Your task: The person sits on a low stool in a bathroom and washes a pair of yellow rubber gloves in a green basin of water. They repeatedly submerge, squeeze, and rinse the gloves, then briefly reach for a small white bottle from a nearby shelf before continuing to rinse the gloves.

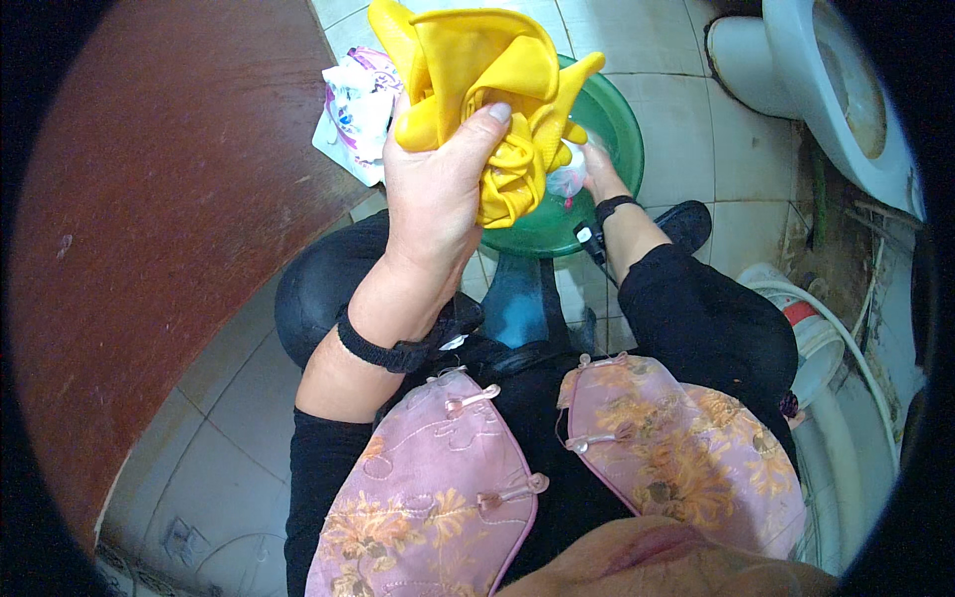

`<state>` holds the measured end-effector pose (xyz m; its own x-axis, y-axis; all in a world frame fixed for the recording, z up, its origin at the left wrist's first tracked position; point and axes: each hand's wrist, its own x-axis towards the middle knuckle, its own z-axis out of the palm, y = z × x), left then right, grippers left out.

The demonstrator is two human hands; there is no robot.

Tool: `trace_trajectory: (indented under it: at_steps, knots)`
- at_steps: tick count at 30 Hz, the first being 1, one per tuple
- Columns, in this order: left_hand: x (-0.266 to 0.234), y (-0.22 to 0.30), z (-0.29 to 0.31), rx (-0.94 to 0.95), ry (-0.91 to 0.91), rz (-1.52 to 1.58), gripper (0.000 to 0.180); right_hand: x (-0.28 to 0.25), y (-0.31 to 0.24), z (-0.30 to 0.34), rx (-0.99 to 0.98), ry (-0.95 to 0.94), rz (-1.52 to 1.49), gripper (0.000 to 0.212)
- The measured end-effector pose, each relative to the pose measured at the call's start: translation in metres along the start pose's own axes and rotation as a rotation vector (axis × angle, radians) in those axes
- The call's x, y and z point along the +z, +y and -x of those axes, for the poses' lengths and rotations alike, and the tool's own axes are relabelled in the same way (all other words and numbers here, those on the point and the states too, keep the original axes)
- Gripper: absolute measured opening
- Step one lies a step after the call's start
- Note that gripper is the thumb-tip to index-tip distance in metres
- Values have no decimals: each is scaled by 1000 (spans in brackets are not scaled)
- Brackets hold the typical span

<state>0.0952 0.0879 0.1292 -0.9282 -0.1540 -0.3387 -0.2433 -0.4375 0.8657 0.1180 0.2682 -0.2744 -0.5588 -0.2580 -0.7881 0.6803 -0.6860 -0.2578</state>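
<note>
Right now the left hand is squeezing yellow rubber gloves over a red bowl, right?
Not quite. The head view shows the left hand gripping the yellow rubber gloves, but the bowl underneath is green, not red. The rest is right.

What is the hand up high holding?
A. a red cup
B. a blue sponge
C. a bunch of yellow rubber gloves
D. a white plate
C. The left hand is squeezed around crumpled yellow rubber gloves, lifted up over the green basin on the tiled floor, while the right hand reaches down into the basin.
</note>
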Motion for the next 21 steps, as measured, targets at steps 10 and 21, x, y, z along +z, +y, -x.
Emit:
trace_trajectory:
  at_steps: [10,21]
  knots:
    - [-34,-22,-51,192,207,1,34,191,-107,108,-81,-830,-49,49]
    - [-35,-58,-69,-186,-19,641,34,287,-72,196,-1679,-438,1540,37]
